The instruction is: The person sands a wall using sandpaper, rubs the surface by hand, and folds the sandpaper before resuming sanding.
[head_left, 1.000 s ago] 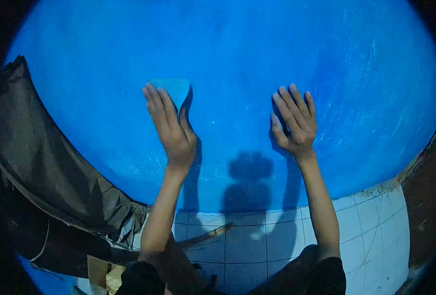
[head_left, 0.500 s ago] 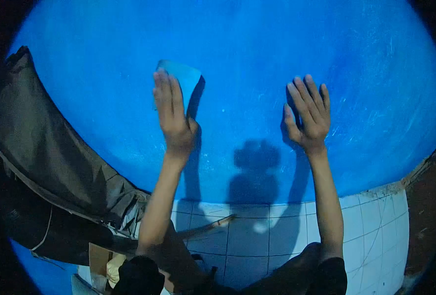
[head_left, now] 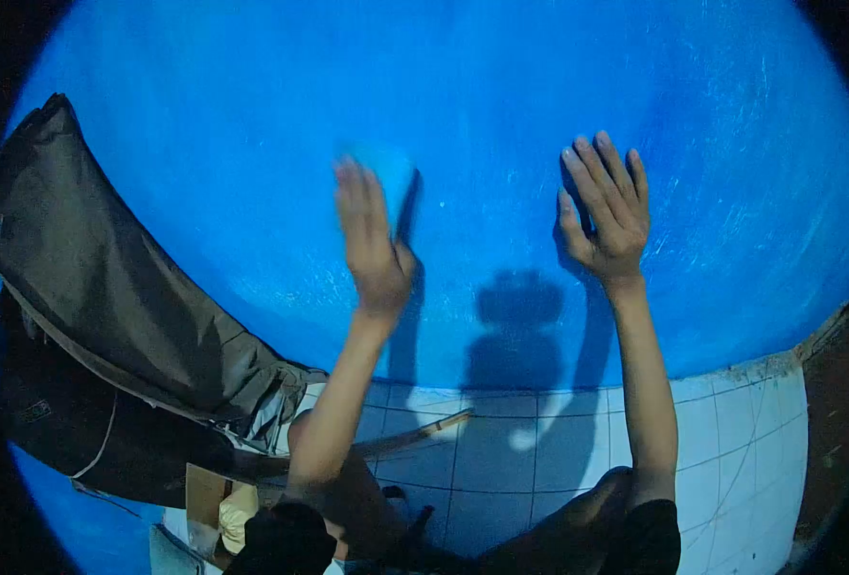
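Observation:
My left hand (head_left: 377, 240) presses a light blue sheet or cloth (head_left: 394, 168) flat against the blue wall (head_left: 482, 86); the hand is slightly blurred and its fingers point up. The upper edge and right side of the light blue piece show beyond the fingers, while the rest is hidden under the hand. To the right, my right hand (head_left: 611, 211) rests on the wall with spread fingers and holds nothing. Shadows of both arms and of a head fall on the wall between and beside the hands.
A dark grey cloth cover (head_left: 108, 259) hangs along the left. White tiles (head_left: 496, 446) run below the wall, with a thin stick (head_left: 434, 425) in front of them. A cardboard box (head_left: 202, 503) with a pale yellow item (head_left: 238, 517) is at the lower left. My bent legs show at the bottom.
My left hand and the light blue piece have moved right and downward along the wall. My right hand stays on the wall, spread as before. The whole view has shifted slightly.

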The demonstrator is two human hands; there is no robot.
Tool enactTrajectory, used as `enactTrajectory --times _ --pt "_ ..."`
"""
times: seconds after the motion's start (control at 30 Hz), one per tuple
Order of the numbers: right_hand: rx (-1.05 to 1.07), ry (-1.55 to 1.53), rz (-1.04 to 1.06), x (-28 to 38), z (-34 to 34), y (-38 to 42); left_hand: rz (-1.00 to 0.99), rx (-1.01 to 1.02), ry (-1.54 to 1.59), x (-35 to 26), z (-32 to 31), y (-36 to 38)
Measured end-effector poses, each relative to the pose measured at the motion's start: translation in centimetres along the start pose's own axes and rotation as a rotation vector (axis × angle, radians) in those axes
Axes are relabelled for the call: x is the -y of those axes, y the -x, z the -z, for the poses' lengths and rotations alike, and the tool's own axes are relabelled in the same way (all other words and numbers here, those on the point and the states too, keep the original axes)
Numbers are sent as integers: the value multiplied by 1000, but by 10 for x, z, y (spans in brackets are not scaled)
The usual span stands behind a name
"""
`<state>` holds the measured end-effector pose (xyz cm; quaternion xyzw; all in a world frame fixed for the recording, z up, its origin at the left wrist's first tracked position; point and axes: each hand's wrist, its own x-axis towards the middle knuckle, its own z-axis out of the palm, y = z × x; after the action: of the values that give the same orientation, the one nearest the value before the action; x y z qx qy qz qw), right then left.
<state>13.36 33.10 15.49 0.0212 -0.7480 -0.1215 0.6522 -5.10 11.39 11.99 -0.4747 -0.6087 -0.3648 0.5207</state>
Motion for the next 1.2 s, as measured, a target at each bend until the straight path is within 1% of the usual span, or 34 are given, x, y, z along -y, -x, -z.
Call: enactTrajectory --times 0.03,0.07,0.13,0.17,0.23,0.27,0.3,0.33,0.37,0.4,0.43,0.47,0.5,0.53,0.57,0.6,0.63,0.67,0.7,0.77,0.8,0.83,0.87,0.9,0.93,0.97,1.03,1.07,1.17,1.2 --pt "-7 0 0 2 -1 0 11 120 20 -2 3 26" --pt "-7 1 -3 2 -1 0 9 108 20 1 10 39" --pt "-18 1 9 0 -3 -1 0 239 31 4 21 41" --pt "-9 0 28 1 -2 -1 15 224 35 9 16 40" --pt "5 9 -21 5 -1 -2 43 13 41 11 13 -6" --pt "27 5 -32 5 -1 -1 69 11 38 12 10 -26" --pt "53 -15 -23 6 -1 -2 47 -32 21 13 9 -42" --pt "51 -21 -14 10 -1 -7 25 -68 1 13 9 -41" --pt "48 -26 -9 16 0 -11 54 -51 -10 11 11 -27" --pt "99 -68 22 24 3 -18 52 19 2 9 14 -13" --pt "99 -91 38 38 3 -28 46 75 5 10 17 -1" --pt "185 -160 47 55 5 -37 59 127 -32 13 14 26" --pt "270 -218 56 69 3 -44 63 109 -49 15 16 45" --pt "388 -238 131 81 -3 -45 97 173 -6 14 18 63" --pt "382 -238 143 92 -14 -45 132 241 42 15 20 69" --pt "566 -327 168 108 -26 -42 140 242 37 16 24 72" --pt "753 -413 196 119 -35 -39 152 234 131 17 29 71" --pt "749 -408 212 123 -44 -34 153 213 226 21 30 67" --pt "714 -367 240 127 -50 -28 147 196 227 27 34 63" --pt "692 -316 279 133 -54 -26 126 214 370 34 43 65" --pt "640 -285 320 137 -55 -29 128 202 379 37 46 67" --pt "588 -254 359 140 -54 -31 143 210 452 41 49 69" --pt "590 -242 365 142 -54 -34 154 217 524 44 50 70" --pt "576 -234 439 145 -55 -38 147 207 528 48 49 69" --pt "561 -228 510 148 -57 -42 93 157 562 52 49 67" --pt "562 -223 513 151 -57 -46 44 110 596 55 49 68" --pt "815 -153 516 151 -52 -56 34 126 565 60 52 69" --pt "829 -143 525 151 -51 -54 26 149 530 61 52 70" --pt "808 -123 516 160 -55 -48 41 155 555 63 59 72" --pt "800 -124 456 172 -56 -46 47 142 552 62 58 71"
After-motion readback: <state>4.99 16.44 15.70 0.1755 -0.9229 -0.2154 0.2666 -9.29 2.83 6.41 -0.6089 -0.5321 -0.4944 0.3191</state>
